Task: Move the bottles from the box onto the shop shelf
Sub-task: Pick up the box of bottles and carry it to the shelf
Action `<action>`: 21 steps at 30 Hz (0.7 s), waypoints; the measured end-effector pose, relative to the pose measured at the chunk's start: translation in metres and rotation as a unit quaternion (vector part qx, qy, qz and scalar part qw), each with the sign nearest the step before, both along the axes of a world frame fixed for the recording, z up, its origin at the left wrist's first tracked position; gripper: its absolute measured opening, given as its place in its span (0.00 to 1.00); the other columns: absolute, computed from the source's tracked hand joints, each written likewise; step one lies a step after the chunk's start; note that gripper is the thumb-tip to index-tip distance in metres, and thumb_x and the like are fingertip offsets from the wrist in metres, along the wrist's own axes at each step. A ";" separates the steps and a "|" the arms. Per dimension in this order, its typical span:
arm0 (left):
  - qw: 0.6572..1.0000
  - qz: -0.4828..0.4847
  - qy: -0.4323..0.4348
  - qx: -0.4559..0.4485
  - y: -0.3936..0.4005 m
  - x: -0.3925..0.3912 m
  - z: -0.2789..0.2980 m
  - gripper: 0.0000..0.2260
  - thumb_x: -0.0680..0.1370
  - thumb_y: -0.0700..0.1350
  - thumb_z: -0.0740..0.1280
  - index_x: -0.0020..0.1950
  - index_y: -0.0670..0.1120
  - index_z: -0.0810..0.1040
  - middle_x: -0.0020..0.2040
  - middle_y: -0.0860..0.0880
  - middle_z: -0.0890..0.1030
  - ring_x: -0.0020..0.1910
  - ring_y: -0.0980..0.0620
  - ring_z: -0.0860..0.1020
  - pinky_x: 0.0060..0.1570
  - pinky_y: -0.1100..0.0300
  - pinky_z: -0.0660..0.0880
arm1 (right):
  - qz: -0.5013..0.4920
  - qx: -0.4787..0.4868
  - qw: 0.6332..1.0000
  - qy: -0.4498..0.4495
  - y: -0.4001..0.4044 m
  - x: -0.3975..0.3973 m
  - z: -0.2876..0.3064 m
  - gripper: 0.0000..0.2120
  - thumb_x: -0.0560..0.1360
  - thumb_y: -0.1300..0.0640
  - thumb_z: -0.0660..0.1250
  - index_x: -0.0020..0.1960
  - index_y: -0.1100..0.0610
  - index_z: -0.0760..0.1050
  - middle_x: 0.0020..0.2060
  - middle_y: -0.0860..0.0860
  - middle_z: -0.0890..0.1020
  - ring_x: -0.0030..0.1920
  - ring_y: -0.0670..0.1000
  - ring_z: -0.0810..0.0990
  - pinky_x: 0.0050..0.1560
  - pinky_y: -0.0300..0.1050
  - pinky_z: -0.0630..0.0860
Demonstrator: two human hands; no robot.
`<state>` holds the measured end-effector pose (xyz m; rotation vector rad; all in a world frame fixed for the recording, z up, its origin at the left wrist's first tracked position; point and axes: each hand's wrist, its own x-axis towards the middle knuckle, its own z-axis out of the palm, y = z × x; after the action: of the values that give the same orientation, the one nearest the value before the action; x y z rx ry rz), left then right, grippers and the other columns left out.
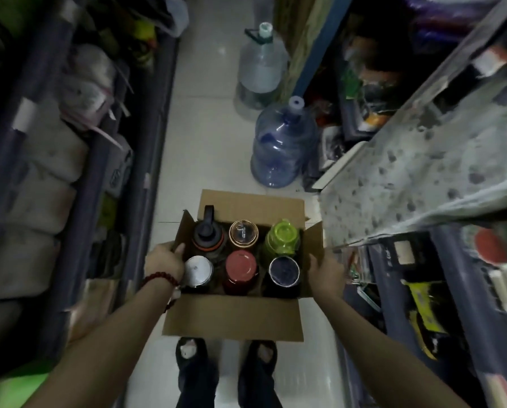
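An open cardboard box (231, 318) is in front of me above the aisle floor, flaps spread. Inside stand several bottles seen from above: a dark one with a loop handle (206, 234), a clear gold-rimmed one (243, 233), a lime green one (282, 236), a white-lidded one (198, 270), a red one (240, 267) and a dark blue-lidded one (284, 272). My left hand (164, 262) grips the box's left wall, thumb over the rim. My right hand (327, 275) holds the box's right side by the flap. A bare speckled grey shelf board (408, 178) lies to the right.
Two large water jugs, one blue (283, 145) and one clear (261, 66), stand on the white tiled floor ahead. Stocked shelves line both sides of the narrow aisle. My feet (225, 369) are just below the box.
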<state>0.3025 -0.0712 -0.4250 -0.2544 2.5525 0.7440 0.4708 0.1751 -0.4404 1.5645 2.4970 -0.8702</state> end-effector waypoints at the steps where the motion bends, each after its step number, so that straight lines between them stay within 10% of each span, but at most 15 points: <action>1: 1.000 0.004 -0.002 -0.003 -0.002 -0.005 -0.020 0.11 0.78 0.45 0.64 0.48 0.38 0.81 0.47 0.34 0.81 0.49 0.36 0.79 0.41 0.58 0.67 | 0.002 -0.002 1.000 -0.002 0.001 -0.007 -0.020 0.13 0.79 0.55 0.61 0.56 0.64 0.72 0.47 0.64 0.81 0.48 0.64 0.80 0.40 0.49 0.70; 6: 1.000 0.017 -0.009 -0.010 -0.012 -0.024 -0.127 0.11 0.79 0.46 0.64 0.47 0.40 0.81 0.35 0.44 0.78 0.34 0.47 0.73 0.36 0.59 0.67 | 0.006 -0.014 1.000 -0.005 0.001 -0.036 -0.128 0.12 0.79 0.55 0.61 0.55 0.63 0.72 0.46 0.63 0.81 0.47 0.63 0.80 0.40 0.48 0.71; 21: 0.997 0.075 -0.033 -0.002 -0.018 -0.037 -0.354 0.13 0.79 0.50 0.62 0.55 0.45 0.81 0.50 0.40 0.83 0.48 0.40 0.79 0.51 0.50 0.77 | 0.017 -0.007 1.000 0.005 0.009 -0.063 -0.348 0.11 0.79 0.55 0.62 0.49 0.64 0.70 0.42 0.64 0.80 0.44 0.64 0.78 0.37 0.47 0.66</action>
<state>0.2652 -0.0895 -0.7790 -0.4694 2.4929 0.7717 0.4078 0.1836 -0.7887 1.5143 2.5112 -0.8902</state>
